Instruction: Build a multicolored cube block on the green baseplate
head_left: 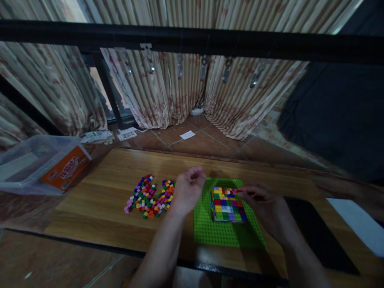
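Your left hand (190, 188) and right hand (264, 200) flank the multicolored brick block (228, 205).
Left curls, grip unclear; right pinches a red brick (238, 191) at its corner.

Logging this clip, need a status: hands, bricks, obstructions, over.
Left hand raised, grip contents unclear. Right hand at far right corner of brick block. Block sits on green baseplate; left hand hides part of baseplate's edge.

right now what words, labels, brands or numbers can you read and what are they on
No text reads clearly.
Orange label on the clear plastic bin: white characters, too blurred to quote.
Printed card on the floor: dark print, too small to read.
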A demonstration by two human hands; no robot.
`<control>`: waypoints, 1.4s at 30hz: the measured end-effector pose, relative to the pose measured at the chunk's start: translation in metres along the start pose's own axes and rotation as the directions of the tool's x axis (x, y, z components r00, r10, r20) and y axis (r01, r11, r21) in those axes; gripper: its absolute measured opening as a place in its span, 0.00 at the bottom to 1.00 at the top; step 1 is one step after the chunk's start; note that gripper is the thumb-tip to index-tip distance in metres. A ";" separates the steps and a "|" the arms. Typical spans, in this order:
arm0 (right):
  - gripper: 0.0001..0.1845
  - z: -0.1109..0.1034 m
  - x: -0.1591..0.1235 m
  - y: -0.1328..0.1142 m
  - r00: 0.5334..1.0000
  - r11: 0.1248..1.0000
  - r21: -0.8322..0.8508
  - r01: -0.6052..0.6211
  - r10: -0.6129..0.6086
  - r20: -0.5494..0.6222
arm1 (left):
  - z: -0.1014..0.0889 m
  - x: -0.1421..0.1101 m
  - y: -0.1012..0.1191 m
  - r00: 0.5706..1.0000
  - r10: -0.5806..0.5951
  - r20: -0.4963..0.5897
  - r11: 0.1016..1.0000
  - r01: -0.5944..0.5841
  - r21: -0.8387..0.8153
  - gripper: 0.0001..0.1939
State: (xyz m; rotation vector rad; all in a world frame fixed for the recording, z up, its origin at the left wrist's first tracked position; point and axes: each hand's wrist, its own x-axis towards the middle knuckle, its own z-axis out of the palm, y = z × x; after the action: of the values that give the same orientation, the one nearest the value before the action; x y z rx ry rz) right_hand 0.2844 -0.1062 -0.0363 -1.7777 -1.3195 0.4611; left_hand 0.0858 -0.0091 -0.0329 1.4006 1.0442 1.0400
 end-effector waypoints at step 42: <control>0.19 0.026 0.008 0.018 0.974 0.949 0.219 -0.226 0.219 0.054 | 0.031 -0.019 0.001 0.985 -0.104 0.141 0.951 0.057 0.304 0.15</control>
State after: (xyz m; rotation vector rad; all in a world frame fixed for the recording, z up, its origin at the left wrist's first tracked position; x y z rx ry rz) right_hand 0.2798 -0.0895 -0.0641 -1.7407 -1.0440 0.7346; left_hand 0.1112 -0.0348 -0.0352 1.6395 1.1670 0.7197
